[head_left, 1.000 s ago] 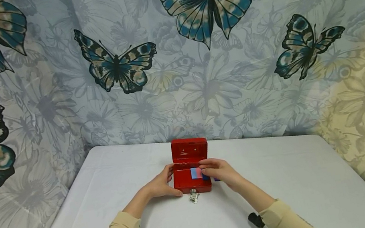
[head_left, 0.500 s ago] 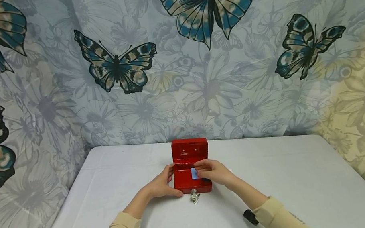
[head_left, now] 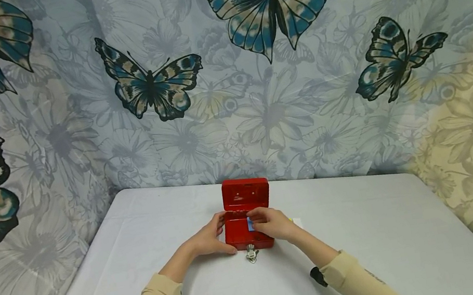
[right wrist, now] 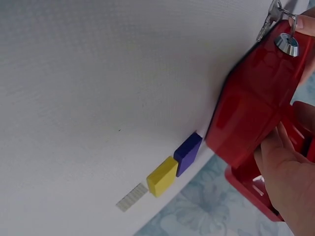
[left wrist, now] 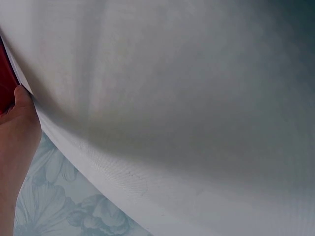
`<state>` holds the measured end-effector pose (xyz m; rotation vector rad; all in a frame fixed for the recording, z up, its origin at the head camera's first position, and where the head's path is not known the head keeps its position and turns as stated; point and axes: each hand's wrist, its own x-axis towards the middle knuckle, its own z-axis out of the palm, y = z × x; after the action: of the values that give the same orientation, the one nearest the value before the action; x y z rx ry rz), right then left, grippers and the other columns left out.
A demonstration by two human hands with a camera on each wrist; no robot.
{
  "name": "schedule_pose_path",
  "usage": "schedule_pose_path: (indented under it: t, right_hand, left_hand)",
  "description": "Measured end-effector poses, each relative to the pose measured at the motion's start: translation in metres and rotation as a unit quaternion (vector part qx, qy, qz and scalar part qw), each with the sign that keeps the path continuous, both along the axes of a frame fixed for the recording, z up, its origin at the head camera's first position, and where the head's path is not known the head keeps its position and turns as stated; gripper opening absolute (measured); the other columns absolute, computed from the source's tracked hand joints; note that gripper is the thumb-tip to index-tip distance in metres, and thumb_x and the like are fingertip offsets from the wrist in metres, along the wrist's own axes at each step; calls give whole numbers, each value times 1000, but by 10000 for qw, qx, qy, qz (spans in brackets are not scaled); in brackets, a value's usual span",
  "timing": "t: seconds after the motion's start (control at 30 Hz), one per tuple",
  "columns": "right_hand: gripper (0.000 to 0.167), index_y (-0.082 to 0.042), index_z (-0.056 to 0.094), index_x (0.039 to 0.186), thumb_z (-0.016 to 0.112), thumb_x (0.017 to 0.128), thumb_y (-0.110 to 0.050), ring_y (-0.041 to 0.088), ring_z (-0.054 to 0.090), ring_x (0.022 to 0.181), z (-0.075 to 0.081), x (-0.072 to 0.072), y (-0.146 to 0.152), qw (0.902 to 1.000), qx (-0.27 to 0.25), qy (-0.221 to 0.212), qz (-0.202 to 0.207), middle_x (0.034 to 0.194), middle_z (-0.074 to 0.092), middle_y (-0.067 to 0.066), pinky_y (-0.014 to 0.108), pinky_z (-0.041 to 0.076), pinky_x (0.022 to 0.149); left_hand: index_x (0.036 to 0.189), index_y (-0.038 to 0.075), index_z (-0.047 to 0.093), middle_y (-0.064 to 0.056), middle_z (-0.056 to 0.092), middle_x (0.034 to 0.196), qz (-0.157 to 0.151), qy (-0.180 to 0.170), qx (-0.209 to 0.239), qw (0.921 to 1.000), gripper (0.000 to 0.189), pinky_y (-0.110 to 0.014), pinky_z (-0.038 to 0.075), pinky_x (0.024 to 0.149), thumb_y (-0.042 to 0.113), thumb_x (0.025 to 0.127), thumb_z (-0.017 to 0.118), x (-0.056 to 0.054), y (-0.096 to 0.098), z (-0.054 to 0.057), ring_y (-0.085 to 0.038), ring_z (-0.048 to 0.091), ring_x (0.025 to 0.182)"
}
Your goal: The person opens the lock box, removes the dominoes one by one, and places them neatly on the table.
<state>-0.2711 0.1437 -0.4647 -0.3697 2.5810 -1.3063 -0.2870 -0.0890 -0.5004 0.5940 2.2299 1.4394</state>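
Observation:
A small red cash box (head_left: pixel 236 233) stands with its lid raised on the white table; keys (head_left: pixel 251 256) hang from its front lock. My left hand (head_left: pixel 209 237) grips the box's left side, thumb at the front corner and fingers further back. In the left wrist view the box (left wrist: pixel 7 81) shows only at the edge. My right hand (head_left: pixel 274 223) reaches over the right wall, thumb and fingertips down inside. Beside those fingertips a light-blue piece (head_left: pixel 250 224) shows in the box. I cannot tell whether the right fingers hold anything, as the hand covers that spot.
Outside the box's right wall, a purple block (right wrist: pixel 188 154), a yellow block (right wrist: pixel 162 177) and a pale striped piece (right wrist: pixel 132 197) lie in a row on the white tablecloth (right wrist: pixel 98 98). A butterfly-patterned cloth (head_left: pixel 277 108) hangs behind the table.
My right hand has moved left, further over the box, covering the pink and dark-blue pieces seen inside earlier. Yellow and white pieces now show behind its wrist. The left hand has stayed put.

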Motion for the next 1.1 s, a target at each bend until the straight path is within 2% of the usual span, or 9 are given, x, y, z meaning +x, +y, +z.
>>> schedule_pose_path:
  t: [0.37,0.8,1.1]
  right_hand:
    - [32,-2,62,124,61,92,-6,31,63,108,-3,-3,-5,9990,423,46,123,119,65,15,45,54,92]
    - [37,-1,60,127,63,91,-6,33,61,112,-3,1,-8,9991,195,-86,368,123,63,16,47,52,93]
    - [35,-2,60,126,62,92,-5,32,62,110,-1,1,-7,9995,247,-48,204,121,64,15,45,53,92]
  left_hand:
    - [150,2,20,-17,26,155,13,3,-33,10000,100,-43,28,115,13,75,85,0,-1,1,-34,26,143]
    - [149,1,20,-18,28,153,26,40,1,10000,99,-43,27,115,10,74,85,1,0,3,-35,27,143]
    - [149,3,21,-17,30,153,50,24,-69,10000,99,-43,27,115,12,74,85,1,0,2,-34,28,142]
